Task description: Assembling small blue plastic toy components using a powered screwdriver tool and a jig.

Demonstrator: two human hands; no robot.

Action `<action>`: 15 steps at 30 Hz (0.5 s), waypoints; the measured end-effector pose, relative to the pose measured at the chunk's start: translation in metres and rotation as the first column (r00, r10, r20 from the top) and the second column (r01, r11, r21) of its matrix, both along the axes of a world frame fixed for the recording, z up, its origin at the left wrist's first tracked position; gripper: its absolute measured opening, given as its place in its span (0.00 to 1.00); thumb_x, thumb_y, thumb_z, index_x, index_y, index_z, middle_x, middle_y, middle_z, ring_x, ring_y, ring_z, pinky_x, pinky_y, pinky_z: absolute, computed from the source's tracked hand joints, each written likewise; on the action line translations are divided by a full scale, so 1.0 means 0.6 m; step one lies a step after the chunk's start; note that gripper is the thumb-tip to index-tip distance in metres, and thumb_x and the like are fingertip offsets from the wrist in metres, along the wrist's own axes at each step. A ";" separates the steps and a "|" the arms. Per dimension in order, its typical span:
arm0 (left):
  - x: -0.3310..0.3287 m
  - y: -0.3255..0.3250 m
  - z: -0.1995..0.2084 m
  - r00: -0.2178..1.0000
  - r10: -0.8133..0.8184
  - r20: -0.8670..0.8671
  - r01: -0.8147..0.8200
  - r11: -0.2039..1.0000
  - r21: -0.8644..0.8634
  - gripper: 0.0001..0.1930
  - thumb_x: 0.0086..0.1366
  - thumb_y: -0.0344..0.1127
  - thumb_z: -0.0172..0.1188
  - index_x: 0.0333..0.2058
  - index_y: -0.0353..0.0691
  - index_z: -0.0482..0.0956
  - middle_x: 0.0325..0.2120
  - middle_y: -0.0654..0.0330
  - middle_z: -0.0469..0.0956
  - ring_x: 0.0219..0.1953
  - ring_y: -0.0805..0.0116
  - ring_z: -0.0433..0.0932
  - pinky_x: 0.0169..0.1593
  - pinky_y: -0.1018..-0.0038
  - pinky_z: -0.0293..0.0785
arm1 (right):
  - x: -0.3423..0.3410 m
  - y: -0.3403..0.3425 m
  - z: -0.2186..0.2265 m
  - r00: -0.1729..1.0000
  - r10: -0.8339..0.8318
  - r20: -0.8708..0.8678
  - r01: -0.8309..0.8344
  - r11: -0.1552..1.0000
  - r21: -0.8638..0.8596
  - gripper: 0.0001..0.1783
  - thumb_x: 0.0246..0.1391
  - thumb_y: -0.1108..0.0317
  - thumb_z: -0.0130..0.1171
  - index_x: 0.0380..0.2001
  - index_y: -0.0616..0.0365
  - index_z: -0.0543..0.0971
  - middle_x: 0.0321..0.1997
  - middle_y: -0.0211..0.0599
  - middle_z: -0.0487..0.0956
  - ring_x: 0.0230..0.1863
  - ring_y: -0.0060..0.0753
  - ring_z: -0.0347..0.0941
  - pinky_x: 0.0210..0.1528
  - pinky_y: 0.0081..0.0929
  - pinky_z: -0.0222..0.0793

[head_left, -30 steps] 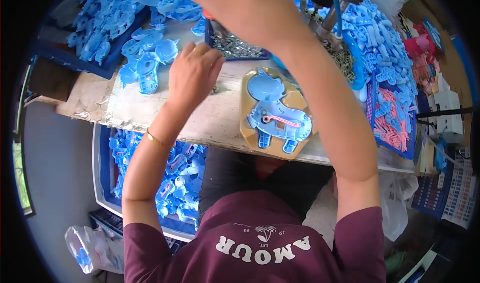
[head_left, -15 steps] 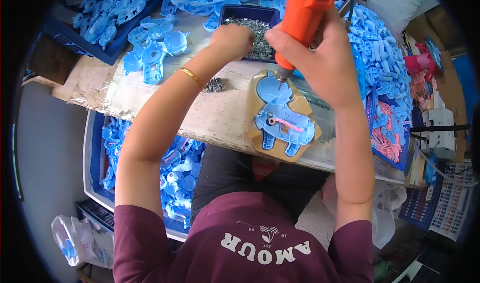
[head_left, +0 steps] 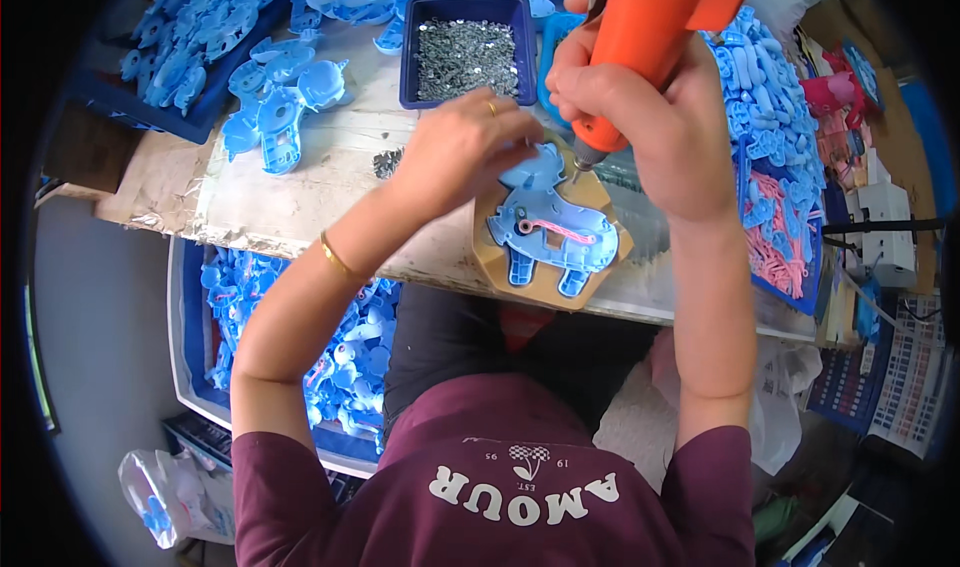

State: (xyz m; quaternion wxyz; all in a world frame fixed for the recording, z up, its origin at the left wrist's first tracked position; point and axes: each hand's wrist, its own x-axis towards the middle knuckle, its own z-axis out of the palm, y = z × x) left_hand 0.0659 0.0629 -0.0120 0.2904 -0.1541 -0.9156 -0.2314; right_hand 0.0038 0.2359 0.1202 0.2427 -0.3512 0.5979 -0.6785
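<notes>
A blue animal-shaped shell (head_left: 574, 253) lies open side up in a tan block (head_left: 606, 275). An orange screwdriver (head_left: 648, 29) slants over the block's far side.

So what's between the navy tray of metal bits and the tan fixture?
The left hand lies across that stretch in the head view.

The head view looks from the person's own head, through the left of two side-by-side fisheye lenses, steeply down and somewhat forward. It sits close above the shirt (head_left: 500, 527), near enough that the left hand (head_left: 462, 152) and right hand (head_left: 650, 117) show large. The near edge of the worktop (head_left: 250, 199) slants across mid-picture, its near left corner toward the dark curved rim.
</notes>
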 end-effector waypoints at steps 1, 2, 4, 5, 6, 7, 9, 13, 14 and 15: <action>0.011 0.016 0.000 0.999 -0.023 0.023 0.022 0.999 0.029 0.07 0.57 0.37 0.70 0.33 0.46 0.82 0.29 0.64 0.79 0.37 0.59 0.78 0.41 0.65 0.77 | 0.006 0.000 -0.002 1.000 -0.025 -0.006 0.025 0.999 -0.024 0.18 0.53 0.77 0.65 0.47 0.64 0.74 0.29 0.28 0.79 0.24 0.16 0.73 0.30 0.17 0.68; 0.017 0.026 -0.002 0.998 -0.060 0.035 0.059 0.997 0.052 0.08 0.56 0.38 0.71 0.33 0.45 0.81 0.28 0.64 0.78 0.37 0.59 0.78 0.41 0.65 0.76 | 0.008 0.000 -0.009 1.000 -0.031 -0.001 0.031 0.999 -0.019 0.18 0.53 0.77 0.65 0.47 0.64 0.74 0.29 0.28 0.79 0.24 0.16 0.73 0.30 0.17 0.68; 0.026 0.044 0.000 0.997 -0.075 0.001 0.075 0.996 0.050 0.09 0.56 0.38 0.71 0.32 0.45 0.81 0.28 0.64 0.78 0.37 0.59 0.77 0.41 0.65 0.76 | 0.013 0.000 -0.027 0.987 -0.115 -0.110 0.104 0.990 -0.100 0.11 0.54 0.77 0.66 0.40 0.63 0.77 0.33 0.28 0.79 0.27 0.15 0.73 0.33 0.18 0.69; 0.029 0.051 0.001 0.996 -0.086 -0.036 0.088 0.995 0.043 0.10 0.55 0.39 0.71 0.32 0.44 0.81 0.28 0.64 0.78 0.36 0.59 0.77 0.41 0.65 0.75 | 0.015 -0.001 -0.035 0.974 -0.159 -0.162 0.136 0.980 -0.143 0.07 0.55 0.77 0.67 0.36 0.63 0.78 0.35 0.29 0.79 0.28 0.15 0.73 0.35 0.19 0.69; 0.031 0.055 0.004 0.994 -0.101 -0.044 0.103 0.994 0.046 0.10 0.55 0.40 0.72 0.31 0.44 0.81 0.28 0.64 0.77 0.36 0.60 0.77 0.41 0.65 0.75 | 0.019 -0.003 -0.039 0.974 -0.159 -0.160 0.137 0.981 -0.140 0.07 0.55 0.77 0.67 0.36 0.63 0.78 0.35 0.29 0.79 0.28 0.15 0.73 0.35 0.19 0.69; 0.033 0.060 0.003 0.994 -0.102 -0.042 0.104 0.993 0.049 0.10 0.55 0.40 0.72 0.31 0.44 0.81 0.28 0.64 0.77 0.36 0.60 0.77 0.41 0.65 0.75 | 0.022 -0.006 -0.043 0.963 -0.215 -0.160 0.183 0.964 -0.192 0.07 0.55 0.78 0.67 0.36 0.62 0.78 0.37 0.30 0.79 0.30 0.16 0.74 0.35 0.19 0.70; 0.034 0.070 0.003 0.993 -0.107 -0.053 0.111 0.992 0.068 0.10 0.55 0.40 0.72 0.31 0.45 0.80 0.28 0.64 0.77 0.36 0.60 0.77 0.41 0.65 0.75 | -0.001 -0.027 -0.071 0.948 -0.276 -0.158 0.233 0.941 -0.244 0.07 0.55 0.78 0.67 0.36 0.62 0.79 0.38 0.31 0.79 0.31 0.16 0.74 0.36 0.20 0.70; 0.042 0.073 -0.007 0.994 -0.107 -0.034 0.110 0.990 0.085 0.10 0.56 0.40 0.71 0.31 0.44 0.81 0.29 0.64 0.78 0.36 0.60 0.77 0.41 0.64 0.76 | 0.003 -0.031 -0.080 0.906 -0.142 -0.399 -0.143 0.783 -0.605 0.07 0.54 0.79 0.67 0.35 0.62 0.79 0.36 0.31 0.79 0.29 0.17 0.74 0.36 0.21 0.71; 0.044 0.075 -0.006 0.993 -0.112 -0.023 0.114 0.989 0.099 0.10 0.56 0.40 0.71 0.31 0.44 0.80 0.29 0.63 0.78 0.37 0.59 0.77 0.41 0.64 0.76 | 0.032 -0.010 -0.058 0.937 -0.288 -0.199 0.220 0.927 -0.304 0.07 0.54 0.79 0.67 0.34 0.62 0.79 0.35 0.31 0.79 0.29 0.17 0.74 0.36 0.21 0.71; 0.045 0.081 -0.002 0.992 -0.123 -0.013 0.124 0.986 0.109 0.10 0.56 0.40 0.71 0.31 0.44 0.80 0.30 0.63 0.79 0.37 0.59 0.77 0.40 0.64 0.76 | 0.003 -0.019 -0.076 0.933 -0.299 -0.201 0.230 0.924 -0.306 0.07 0.54 0.79 0.67 0.34 0.62 0.79 0.35 0.31 0.79 0.29 0.17 0.74 0.36 0.21 0.71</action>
